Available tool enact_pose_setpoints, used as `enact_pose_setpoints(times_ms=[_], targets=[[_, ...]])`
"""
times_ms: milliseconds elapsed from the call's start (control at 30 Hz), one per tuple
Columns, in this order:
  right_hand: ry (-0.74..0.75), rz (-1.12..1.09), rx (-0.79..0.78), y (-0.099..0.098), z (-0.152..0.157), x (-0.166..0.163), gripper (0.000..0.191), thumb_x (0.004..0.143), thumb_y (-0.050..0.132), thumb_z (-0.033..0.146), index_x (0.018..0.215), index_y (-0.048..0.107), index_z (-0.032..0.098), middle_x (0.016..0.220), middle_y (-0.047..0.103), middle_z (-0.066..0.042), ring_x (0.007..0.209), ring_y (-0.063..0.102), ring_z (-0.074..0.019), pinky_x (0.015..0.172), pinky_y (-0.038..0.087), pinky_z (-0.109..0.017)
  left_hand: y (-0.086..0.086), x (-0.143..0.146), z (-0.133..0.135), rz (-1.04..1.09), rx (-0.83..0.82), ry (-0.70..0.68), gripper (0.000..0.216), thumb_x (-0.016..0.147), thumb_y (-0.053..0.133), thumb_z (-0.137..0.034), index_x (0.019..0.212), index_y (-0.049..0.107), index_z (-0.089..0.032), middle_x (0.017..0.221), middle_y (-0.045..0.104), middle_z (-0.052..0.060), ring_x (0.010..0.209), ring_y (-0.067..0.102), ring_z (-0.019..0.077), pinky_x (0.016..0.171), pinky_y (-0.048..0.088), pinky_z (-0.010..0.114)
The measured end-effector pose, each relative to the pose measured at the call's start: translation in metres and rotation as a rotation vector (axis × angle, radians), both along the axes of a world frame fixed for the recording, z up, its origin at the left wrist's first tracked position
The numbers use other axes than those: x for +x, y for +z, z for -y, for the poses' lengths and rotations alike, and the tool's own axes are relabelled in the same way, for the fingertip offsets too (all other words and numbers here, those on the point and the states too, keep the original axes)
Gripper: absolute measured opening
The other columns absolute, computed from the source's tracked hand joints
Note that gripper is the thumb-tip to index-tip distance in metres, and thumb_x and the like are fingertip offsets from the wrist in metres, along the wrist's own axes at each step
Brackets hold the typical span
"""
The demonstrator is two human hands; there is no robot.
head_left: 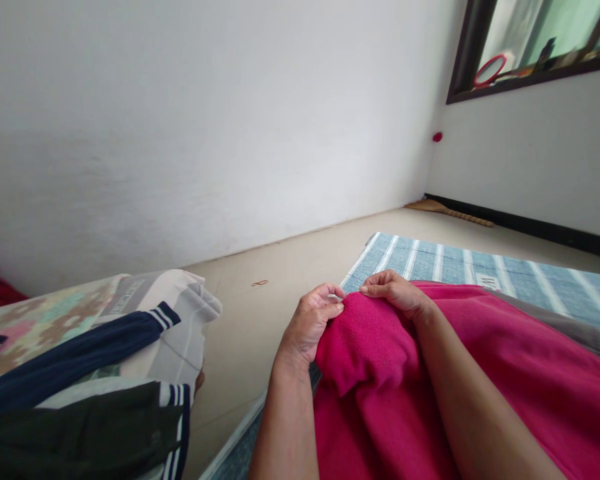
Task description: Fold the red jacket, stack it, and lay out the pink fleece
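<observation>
A bright pink fleece cloth [375, 340], perhaps a garment or blanket, spreads across the lower right of the head view. My left hand [313, 320] pinches its upper left edge between thumb and fingers. Close beside it, my right hand [395, 293] grips the same edge a short way to the right. Between the two hands the edge is raised, and folds hang below it. The cloth lies over a blue and white striped bed cover [430, 257]. Part of a grey fabric [565, 327] shows along the pink cloth's right side.
To the left, a second surface with a patterned cover [105, 293] holds a navy sleeve [90, 347] and a dark green garment with striped cuffs [80, 427]. Tiled floor [240, 333] runs between, with a small loop [259, 283] on it. A broom [450, 211] lies by the wall.
</observation>
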State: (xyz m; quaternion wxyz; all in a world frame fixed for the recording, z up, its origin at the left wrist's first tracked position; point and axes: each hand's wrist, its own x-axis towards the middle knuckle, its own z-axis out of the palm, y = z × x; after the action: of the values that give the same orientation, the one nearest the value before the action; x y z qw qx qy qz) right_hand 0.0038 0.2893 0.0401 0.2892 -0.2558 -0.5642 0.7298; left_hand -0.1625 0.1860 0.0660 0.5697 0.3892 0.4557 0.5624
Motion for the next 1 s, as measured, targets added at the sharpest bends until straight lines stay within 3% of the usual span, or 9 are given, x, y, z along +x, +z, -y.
enact_pose_setpoints(times_ms=[333, 467, 567, 733, 900, 1000], targets=[[-0.013, 0.046, 0.004, 0.001, 0.001, -0.003, 0.038, 0.059, 0.082, 0.043, 0.054, 0.057, 0.015, 0.044, 0.048, 0.006, 0.040, 0.034, -0.0046, 0.042, 0.023, -0.021, -0.006, 0.001, -0.004, 0.127, -0.023, 0.024, 0.021, 0.053, 0.075, -0.010, 0.071, 0.064, -0.015, 0.062, 0.065, -0.002, 0.055, 0.054, 0.0083, 0.060, 0.038, 0.020], [-0.047, 0.084, 0.058, 0.008, 0.002, -0.003, 0.033, 0.058, 0.082, 0.041, 0.067, 0.065, 0.014, 0.055, 0.058, 0.003, 0.048, 0.045, -0.0074, 0.049, 0.034, -0.022, -0.011, -0.001, -0.006, 0.128, -0.068, 0.059, 0.020, 0.051, 0.073, -0.009, 0.070, 0.069, -0.013, 0.065, 0.068, 0.002, 0.059, 0.058, 0.0109, 0.065, 0.042, 0.023], [-0.082, 0.087, 0.157, 0.019, 0.002, 0.003, 0.029, 0.057, 0.081, 0.036, 0.072, 0.068, 0.015, 0.061, 0.062, 0.002, 0.055, 0.051, -0.0095, 0.057, 0.040, -0.024, -0.014, -0.003, -0.008, 0.120, -0.096, 0.088, 0.022, 0.051, 0.073, -0.009, 0.072, 0.071, -0.011, 0.066, 0.070, 0.003, 0.059, 0.059, 0.0116, 0.066, 0.043, 0.024], [0.006, 0.205, 0.385, 0.040, 0.004, 0.016, 0.020, 0.064, 0.076, 0.032, 0.073, 0.071, 0.015, 0.066, 0.065, -0.001, 0.063, 0.056, -0.0135, 0.065, 0.044, -0.027, -0.015, -0.005, -0.009, 0.136, -0.121, 0.094, 0.024, 0.052, 0.073, -0.008, 0.075, 0.072, -0.011, 0.066, 0.071, 0.005, 0.058, 0.061, 0.0128, 0.066, 0.045, 0.025], [0.058, 0.341, 0.673, 0.054, 0.012, 0.011, 0.014, 0.065, 0.075, 0.028, 0.074, 0.075, 0.018, 0.088, 0.070, -0.004, 0.088, 0.061, -0.0199, 0.080, 0.045, -0.029, -0.014, -0.004, -0.009, 0.178, -0.134, 0.071, 0.025, 0.052, 0.072, -0.006, 0.077, 0.072, -0.011, 0.067, 0.072, 0.006, 0.061, 0.064, 0.0156, 0.068, 0.048, 0.028], [0.098, 0.405, 0.734, 0.056, 0.014, 0.004, 0.012, 0.066, 0.074, 0.025, 0.076, 0.075, 0.019, 0.089, 0.070, -0.004, 0.087, 0.061, -0.0199, 0.078, 0.046, -0.028, -0.013, -0.004, -0.009, 0.190, -0.140, 0.076, 0.025, 0.053, 0.070, -0.005, 0.077, 0.071, -0.011, 0.067, 0.072, 0.006, 0.061, 0.065, 0.0162, 0.068, 0.050, 0.028]])
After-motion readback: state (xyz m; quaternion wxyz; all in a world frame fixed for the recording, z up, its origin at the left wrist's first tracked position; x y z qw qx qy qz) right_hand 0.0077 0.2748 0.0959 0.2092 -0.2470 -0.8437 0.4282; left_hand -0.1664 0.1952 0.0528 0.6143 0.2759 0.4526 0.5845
